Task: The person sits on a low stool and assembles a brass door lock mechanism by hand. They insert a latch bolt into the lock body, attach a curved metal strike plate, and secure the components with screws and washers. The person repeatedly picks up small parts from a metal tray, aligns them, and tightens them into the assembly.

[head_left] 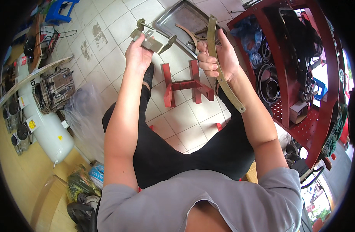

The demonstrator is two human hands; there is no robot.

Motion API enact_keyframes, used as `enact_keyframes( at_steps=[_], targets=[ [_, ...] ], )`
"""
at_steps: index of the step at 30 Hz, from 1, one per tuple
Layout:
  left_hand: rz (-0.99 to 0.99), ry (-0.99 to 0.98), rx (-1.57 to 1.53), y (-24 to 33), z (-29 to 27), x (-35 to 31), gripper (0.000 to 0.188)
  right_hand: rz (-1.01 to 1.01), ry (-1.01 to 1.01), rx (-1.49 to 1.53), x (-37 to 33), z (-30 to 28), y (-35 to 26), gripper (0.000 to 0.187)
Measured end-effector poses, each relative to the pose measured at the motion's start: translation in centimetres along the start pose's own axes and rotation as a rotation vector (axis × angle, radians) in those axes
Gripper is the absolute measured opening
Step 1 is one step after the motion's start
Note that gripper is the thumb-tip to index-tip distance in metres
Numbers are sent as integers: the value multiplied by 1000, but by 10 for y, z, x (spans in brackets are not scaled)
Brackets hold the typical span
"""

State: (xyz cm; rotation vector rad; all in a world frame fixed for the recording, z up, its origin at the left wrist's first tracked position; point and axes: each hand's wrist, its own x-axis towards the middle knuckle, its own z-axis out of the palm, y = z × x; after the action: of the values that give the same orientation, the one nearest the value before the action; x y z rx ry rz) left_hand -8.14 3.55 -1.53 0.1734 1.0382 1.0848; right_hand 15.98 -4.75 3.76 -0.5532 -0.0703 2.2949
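Note:
My left hand is closed on a metal bracket with a flat plate and a rod that carries round ends. A long, curved, brass-coloured metal strip with holes along it is gripped in my right hand; its lower end reaches down past my wrist. The two pieces are apart from each other. Beyond them on the tiled floor lies a grey metal tray with other curved strips and small metal parts in it, partly hidden by my right hand. A red metal frame stands between my feet.
A red metal shelf with cables, hoses and a blue plastic bag stands close on my right. At left are a white cylindrical tank, a plaid bag and clear plastic sheeting. A blue stool sits far left.

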Motion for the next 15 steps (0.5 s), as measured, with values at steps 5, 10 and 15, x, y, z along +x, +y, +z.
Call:
enact_keyframes(
  at_steps=[5, 10, 15],
  targets=[
    [28, 52, 10, -2, 2, 0, 26, -145, 272, -309, 11, 16, 18, 61],
    [7, 30, 52, -4, -1, 0, 25, -118, 324, -886, 4, 33, 18, 56],
    [-96, 24, 63, -10, 11, -7, 26, -319, 459, -1413, 14, 16, 30, 44]
  ],
)
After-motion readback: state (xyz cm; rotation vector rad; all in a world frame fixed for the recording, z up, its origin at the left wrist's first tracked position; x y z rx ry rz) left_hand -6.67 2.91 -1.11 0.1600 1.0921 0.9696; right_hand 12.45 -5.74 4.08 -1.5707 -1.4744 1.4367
